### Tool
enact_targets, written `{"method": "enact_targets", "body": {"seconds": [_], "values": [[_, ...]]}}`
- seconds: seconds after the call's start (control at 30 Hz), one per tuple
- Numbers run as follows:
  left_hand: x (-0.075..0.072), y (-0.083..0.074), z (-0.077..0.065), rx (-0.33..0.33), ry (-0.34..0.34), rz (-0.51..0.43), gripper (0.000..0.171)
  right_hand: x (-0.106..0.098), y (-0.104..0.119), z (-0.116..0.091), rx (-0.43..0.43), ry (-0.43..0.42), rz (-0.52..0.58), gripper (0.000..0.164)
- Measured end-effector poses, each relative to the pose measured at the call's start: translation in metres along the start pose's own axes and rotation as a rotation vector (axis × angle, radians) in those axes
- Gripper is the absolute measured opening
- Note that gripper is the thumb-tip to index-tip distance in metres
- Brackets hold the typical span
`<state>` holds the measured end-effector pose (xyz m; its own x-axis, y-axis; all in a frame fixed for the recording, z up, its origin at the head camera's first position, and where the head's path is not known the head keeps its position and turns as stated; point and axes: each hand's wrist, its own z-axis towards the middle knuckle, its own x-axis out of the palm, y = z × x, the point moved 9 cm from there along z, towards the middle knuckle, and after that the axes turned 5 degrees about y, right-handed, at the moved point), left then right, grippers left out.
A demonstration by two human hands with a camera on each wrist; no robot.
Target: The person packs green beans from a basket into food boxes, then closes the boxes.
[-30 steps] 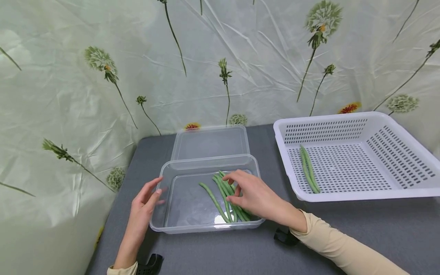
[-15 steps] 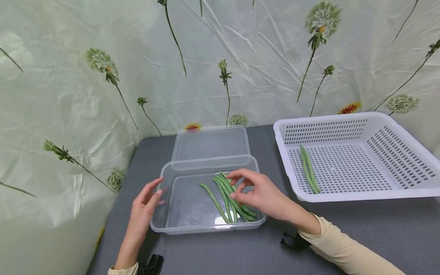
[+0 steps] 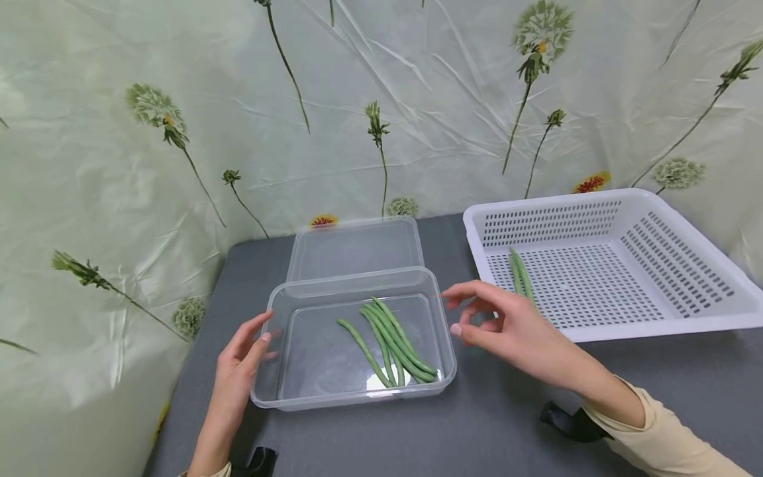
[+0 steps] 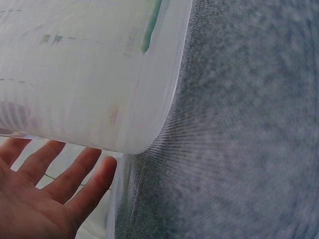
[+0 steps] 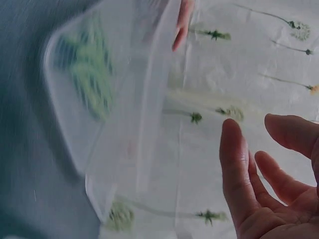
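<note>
Several green beans (image 3: 393, 338) lie in a clear plastic container (image 3: 310, 399), mostly towards its right side. My left hand (image 3: 237, 368) is at the container's left wall, its fingers relaxed and spread; in the left wrist view the fingertips (image 4: 105, 167) are right at the rim. My right hand (image 3: 518, 331) is in the air between the container and a white perforated basket (image 3: 620, 291), fingers loosely bent and holding nothing. A couple more green beans (image 3: 521, 275) lie at the basket's left side, their lower ends hidden behind the right hand.
A clear flat lid (image 3: 357, 248) lies behind the container. Grey cloth (image 3: 357, 444) covers the table. A flower-printed sheet (image 3: 334, 152) hangs behind it and along the left side. Dark wrist straps (image 3: 575, 424) sit at both sleeves.
My right hand has lifted away from the beans in the container and moved right towards the basket, with nothing in it. The left hand stays at the container's side. The head view has shifted slightly.
</note>
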<state>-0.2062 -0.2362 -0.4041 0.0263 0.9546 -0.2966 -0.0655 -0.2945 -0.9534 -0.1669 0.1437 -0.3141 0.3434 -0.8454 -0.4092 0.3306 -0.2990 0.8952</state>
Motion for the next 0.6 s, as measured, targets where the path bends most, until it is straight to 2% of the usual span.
{"method": "enact_targets", "body": {"seconds": [0.13,0.3,0.4,0.6], "values": [[-0.001,0.000,-0.001,-0.004,0.003,0.012,0.039,-0.029,0.001,-0.004,0.034,-0.018,-0.130,0.035],[-0.001,0.001,-0.001,-0.011,0.002,0.015,0.040,-0.060,0.003,0.000,0.035,-0.014,-0.344,0.033],[-0.001,0.002,-0.002,-0.013,0.003,0.010,0.040,-0.074,-0.001,0.004,0.057,0.036,-0.398,0.031],[0.000,0.001,-0.001,-0.015,0.001,0.014,0.040,-0.100,-0.022,0.014,0.177,0.177,-0.442,0.030]]}}
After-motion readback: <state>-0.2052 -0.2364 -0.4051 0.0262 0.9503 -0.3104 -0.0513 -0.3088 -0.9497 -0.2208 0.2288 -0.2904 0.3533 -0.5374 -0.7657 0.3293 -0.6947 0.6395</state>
